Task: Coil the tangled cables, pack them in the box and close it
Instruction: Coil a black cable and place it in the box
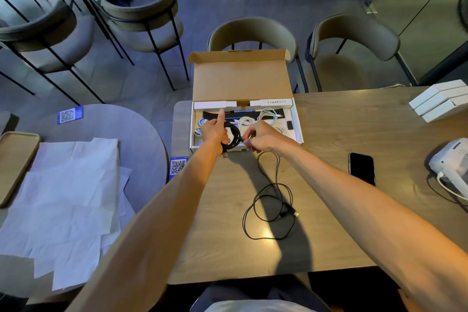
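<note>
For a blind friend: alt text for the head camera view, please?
A left hand holds a coiled black cable over an open cardboard box while the right hand pinches its loose strand. White cables lie inside; a phone lies on the table.

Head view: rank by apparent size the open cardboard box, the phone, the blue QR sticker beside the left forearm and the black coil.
1. cardboard box, by far.
2. phone.
3. black coil and QR sticker look alike; the left hand hides part of the coil, so they stay unranked.
</note>
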